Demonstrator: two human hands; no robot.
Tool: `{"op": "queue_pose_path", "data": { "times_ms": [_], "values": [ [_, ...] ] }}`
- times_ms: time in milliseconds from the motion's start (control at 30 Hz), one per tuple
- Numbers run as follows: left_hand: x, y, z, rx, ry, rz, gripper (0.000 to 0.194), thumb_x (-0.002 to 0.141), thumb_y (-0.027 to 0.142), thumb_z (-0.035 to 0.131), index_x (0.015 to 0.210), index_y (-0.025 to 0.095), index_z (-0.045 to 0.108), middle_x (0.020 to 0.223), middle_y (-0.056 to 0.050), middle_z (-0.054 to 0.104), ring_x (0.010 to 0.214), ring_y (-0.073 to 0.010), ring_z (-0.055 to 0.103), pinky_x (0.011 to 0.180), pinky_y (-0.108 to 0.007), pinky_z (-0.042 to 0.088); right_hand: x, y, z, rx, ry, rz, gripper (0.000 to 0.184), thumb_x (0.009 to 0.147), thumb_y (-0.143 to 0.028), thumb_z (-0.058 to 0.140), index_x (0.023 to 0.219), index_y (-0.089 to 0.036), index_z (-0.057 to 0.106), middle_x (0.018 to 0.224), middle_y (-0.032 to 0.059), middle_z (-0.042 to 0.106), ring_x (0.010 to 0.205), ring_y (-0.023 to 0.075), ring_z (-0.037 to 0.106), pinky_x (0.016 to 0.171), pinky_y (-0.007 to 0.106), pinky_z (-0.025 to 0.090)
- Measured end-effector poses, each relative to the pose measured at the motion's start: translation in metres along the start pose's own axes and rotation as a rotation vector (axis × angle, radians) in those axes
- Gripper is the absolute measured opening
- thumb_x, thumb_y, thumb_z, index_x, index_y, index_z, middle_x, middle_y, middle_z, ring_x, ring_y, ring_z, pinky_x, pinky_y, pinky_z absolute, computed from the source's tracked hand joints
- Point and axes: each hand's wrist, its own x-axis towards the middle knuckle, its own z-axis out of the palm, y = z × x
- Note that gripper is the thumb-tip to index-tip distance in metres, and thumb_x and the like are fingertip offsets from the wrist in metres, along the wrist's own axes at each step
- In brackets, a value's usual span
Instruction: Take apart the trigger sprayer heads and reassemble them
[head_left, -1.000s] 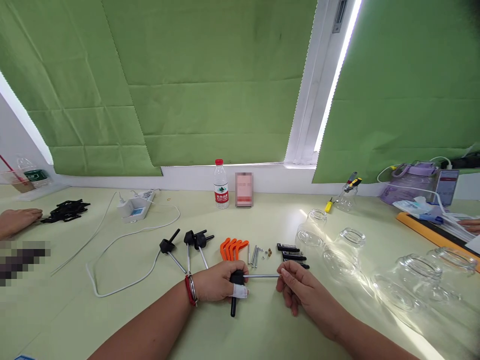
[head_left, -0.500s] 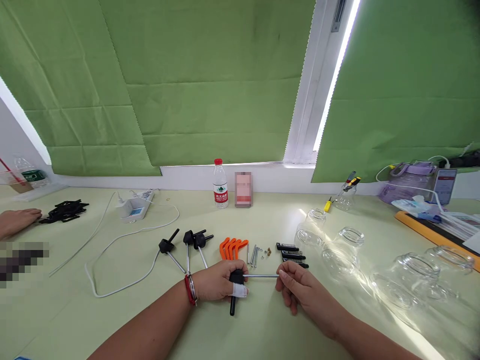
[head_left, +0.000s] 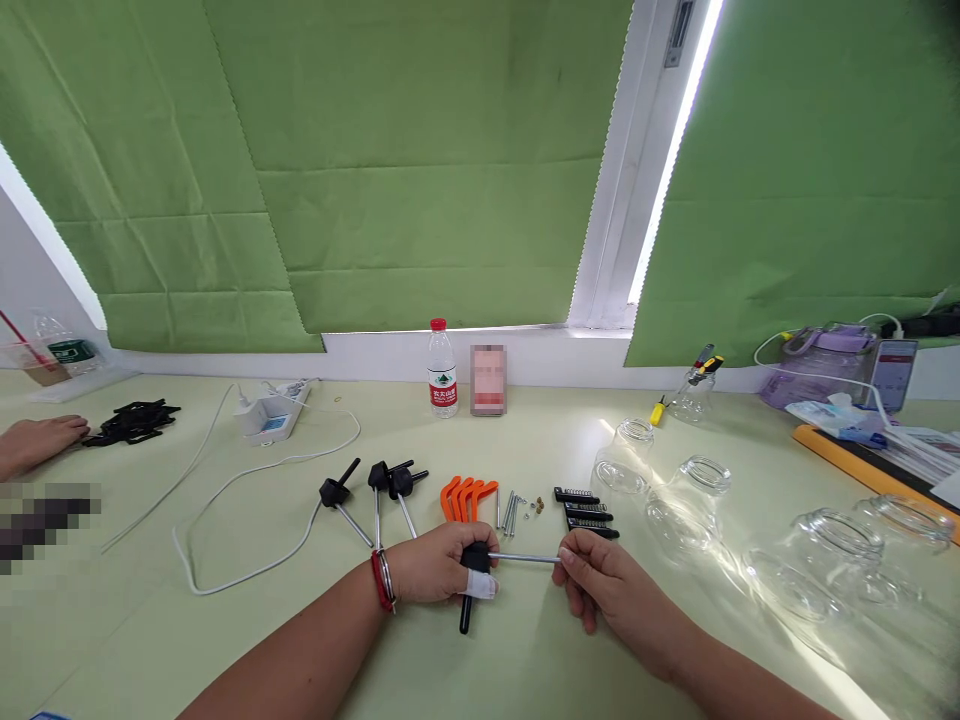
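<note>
Low in the middle of the frame, my left hand (head_left: 435, 565) stays closed around the black handle (head_left: 472, 560). My right hand (head_left: 600, 580) still pinches the far end of its metal rod (head_left: 525, 557); nothing has shifted.

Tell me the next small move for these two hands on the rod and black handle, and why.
Probably turn the metal rod further into the black handle. The left hand grips the handle, the right hand pinches the rod's free end, and the finished handle-and-rod pieces on the table show the same joint.
</note>
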Motion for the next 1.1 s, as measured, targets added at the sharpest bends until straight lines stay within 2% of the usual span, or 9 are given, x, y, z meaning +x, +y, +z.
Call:
{"op": "queue_pose_path", "data": {
  "times_ms": [133, 333, 500, 633, 1100],
  "values": [
    [0.0003, -0.0017, 0.0003, 0.015, -0.005, 0.009, 0.027, 0.069, 0.031, 0.068, 0.088, 0.019, 0.052, 0.078, 0.002, 0.045, 0.057, -0.0075, 0.041, 0.052, -0.019, 0.036, 0.0008, 0.0016, -0.0002, -0.048, 0.015, 0.012, 0.044, 0.089, -0.055, 0.037, 0.074, -0.017, 0.052, 0.054, -0.0027, 0.052, 0.047, 0.0086, 0.047, 0.049, 0.023, 0.039],
    [0.0020, -0.0030, 0.0003, 0.002, -0.002, 0.003, 0.029, 0.068, 0.033, 0.068, 0.087, 0.019, 0.052, 0.076, 0.003, 0.045, 0.057, -0.0077, 0.041, 0.050, -0.019, 0.035, 0.0004, 0.0018, 0.0001, -0.001, 0.001, -0.025, 0.034, 0.086, -0.051, 0.047, 0.077, -0.018, 0.050, 0.057, -0.0043, 0.051, 0.050, 0.0088, 0.046, 0.047, 0.021, 0.039],
    [0.0006, -0.0014, 0.0008, -0.003, -0.004, 0.001, 0.031, 0.066, 0.034, 0.069, 0.087, 0.019, 0.053, 0.081, 0.002, 0.048, 0.059, -0.0078, 0.042, 0.050, -0.018, 0.035, 0.0013, 0.0030, -0.0006, -0.054, -0.014, -0.013, 0.037, 0.087, -0.051, 0.044, 0.074, -0.017, 0.052, 0.053, -0.0039, 0.051, 0.046, 0.0084, 0.045, 0.046, 0.021, 0.037],
    [-0.0005, 0.0005, 0.0007, 0.012, -0.004, -0.012, 0.032, 0.067, 0.036, 0.068, 0.088, 0.019, 0.053, 0.079, 0.002, 0.047, 0.056, -0.0073, 0.040, 0.046, -0.017, 0.033, 0.0010, 0.0014, 0.0003, -0.058, -0.011, -0.015, 0.038, 0.087, -0.052, 0.043, 0.073, -0.017, 0.051, 0.053, -0.0035, 0.051, 0.046, 0.0084, 0.045, 0.045, 0.020, 0.036],
    [-0.0022, 0.0032, 0.0012, 0.007, -0.005, -0.007, 0.028, 0.068, 0.032, 0.067, 0.089, 0.018, 0.053, 0.077, 0.002, 0.046, 0.057, -0.0077, 0.040, 0.048, -0.018, 0.034, 0.0018, 0.0018, 0.0004, -0.092, -0.003, -0.012, 0.040, 0.087, -0.054, 0.041, 0.072, -0.017, 0.052, 0.052, -0.0034, 0.051, 0.045, 0.0087, 0.045, 0.044, 0.021, 0.037]
  ]
}}
